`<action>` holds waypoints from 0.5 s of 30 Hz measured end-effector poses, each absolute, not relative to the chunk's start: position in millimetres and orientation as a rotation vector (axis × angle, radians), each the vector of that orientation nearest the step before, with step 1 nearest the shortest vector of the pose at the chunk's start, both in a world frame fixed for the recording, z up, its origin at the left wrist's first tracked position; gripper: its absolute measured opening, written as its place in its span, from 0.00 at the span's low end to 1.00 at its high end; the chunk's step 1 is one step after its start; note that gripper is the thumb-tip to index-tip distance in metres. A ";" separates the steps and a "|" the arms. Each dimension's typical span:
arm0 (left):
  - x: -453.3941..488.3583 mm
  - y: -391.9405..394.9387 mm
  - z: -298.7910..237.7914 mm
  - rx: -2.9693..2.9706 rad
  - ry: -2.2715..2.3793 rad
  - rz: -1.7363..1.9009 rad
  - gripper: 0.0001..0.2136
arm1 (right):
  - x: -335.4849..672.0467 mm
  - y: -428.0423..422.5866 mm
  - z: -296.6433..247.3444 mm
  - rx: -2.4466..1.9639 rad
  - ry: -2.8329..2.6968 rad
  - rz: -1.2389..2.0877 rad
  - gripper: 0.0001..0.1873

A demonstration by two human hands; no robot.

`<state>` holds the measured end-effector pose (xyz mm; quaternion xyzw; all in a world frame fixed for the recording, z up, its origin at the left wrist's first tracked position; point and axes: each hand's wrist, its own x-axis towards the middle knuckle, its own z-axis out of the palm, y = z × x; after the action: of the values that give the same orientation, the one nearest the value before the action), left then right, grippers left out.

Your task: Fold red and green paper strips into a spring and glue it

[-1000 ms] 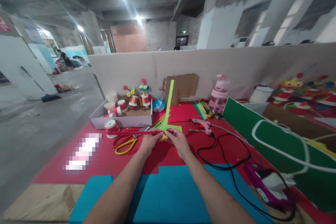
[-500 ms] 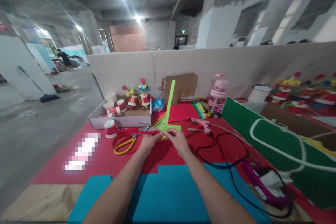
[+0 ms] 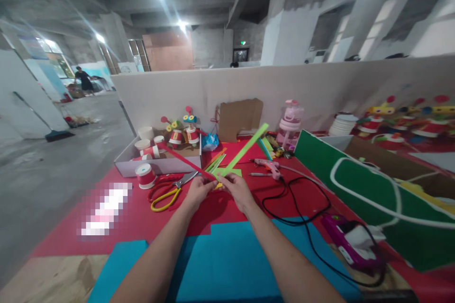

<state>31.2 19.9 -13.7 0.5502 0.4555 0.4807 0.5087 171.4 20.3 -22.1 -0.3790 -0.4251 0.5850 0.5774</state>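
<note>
My left hand (image 3: 199, 191) pinches the near end of a long red paper strip (image 3: 186, 161), which slants up to the left. Close beside it, my right hand (image 3: 236, 191) is closed on a bright green paper strip (image 3: 247, 148) that slants up to the right. The two strips meet between my fingertips; how they join is hidden. Behind my hands lie more green strips (image 3: 215, 163) and a light green paper piece (image 3: 234, 173). To the left rest scissors with yellow and red handles (image 3: 166, 200).
A pink glue gun (image 3: 269, 167) with a black cable (image 3: 302, 220) lies to the right, near a purple power strip (image 3: 351, 244). A white box (image 3: 158, 167) holds paper cups and figures. Blue sheets (image 3: 227, 260) lie in front; a green board (image 3: 359, 199) borders the right.
The green strip has swung from nearly upright to a slant toward the right. The red strip's far end has risen from near level. My hands stay close together.
</note>
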 end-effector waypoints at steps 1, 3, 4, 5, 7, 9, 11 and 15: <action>30.4 18.6 -11.3 1.344 1.091 1.114 0.13 | 172.5 21.1 -22.8 -0.910 -1.027 1.352 0.19; 27.9 17.3 -6.7 1.374 1.068 1.042 0.12 | 176.5 24.0 -24.2 -0.966 -1.064 1.304 0.20; 25.9 17.4 -4.5 1.384 1.052 1.024 0.11 | 179.7 26.2 -24.5 -0.991 -1.053 1.278 0.20; 23.4 18.0 -2.5 1.396 1.034 1.013 0.09 | 183.7 28.7 -24.2 -1.005 -1.028 1.255 0.20; 16.6 20.4 0.8 1.418 0.997 1.000 0.07 | 194.0 34.3 -21.7 -0.997 -0.948 1.210 0.21; 8.3 23.6 2.6 1.407 0.994 0.984 0.04 | 206.3 39.9 -17.5 -0.955 -0.846 1.173 0.22; -0.3 26.8 3.2 1.363 1.019 0.978 0.03 | 219.7 45.0 -13.2 -0.906 -0.747 1.126 0.22; -15.2 30.7 4.4 1.321 1.059 0.990 0.03 | 245.7 51.9 -9.2 -0.864 -0.614 0.967 0.20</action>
<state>-15.2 30.7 4.4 0.5597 0.4485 0.4193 0.5566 245.7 51.9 -9.2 -0.3960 -0.2813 0.4431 0.7535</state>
